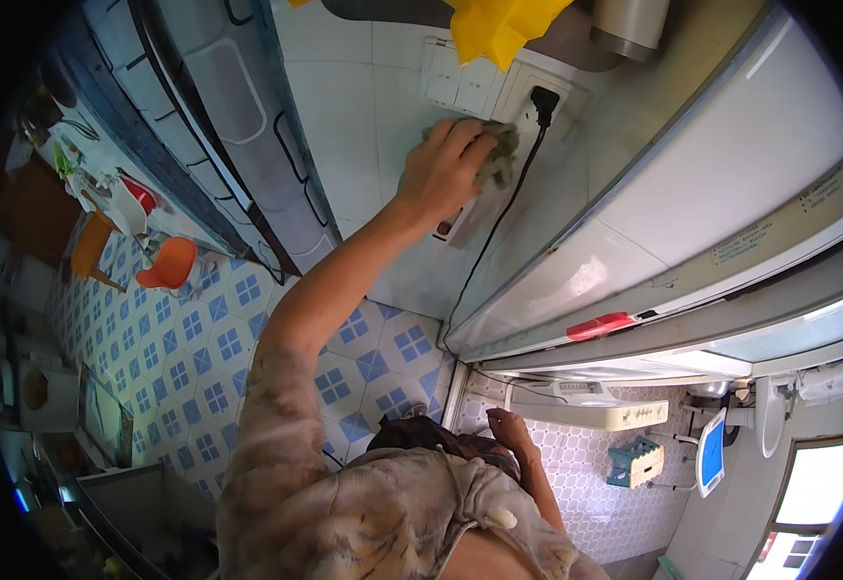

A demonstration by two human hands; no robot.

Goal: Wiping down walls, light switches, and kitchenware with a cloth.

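Observation:
My left hand [444, 170] presses a crumpled grey-green cloth [502, 156] against the white tiled wall [338, 123]. Its fingers are curled over the cloth, just below a white switch panel [462, 78]. To the right of that panel is a wall socket [530, 98], with a black plug [544, 101] in it. A black power cord [495, 225] runs from the plug down the wall. Below the cloth, a small white fitting [452, 226] is partly hidden by my wrist. My right hand [510, 429] hangs low at my side, its fingers loosely curled; no object shows in it.
Above the switches hangs a yellow object [504, 29]. A white door frame [610, 225] stands at right. Beyond it are a top-loading washing machine [588, 413], a folding step stool [635, 462] and a blue-seated chair [711, 451]. An orange chair [167, 264] stands at left.

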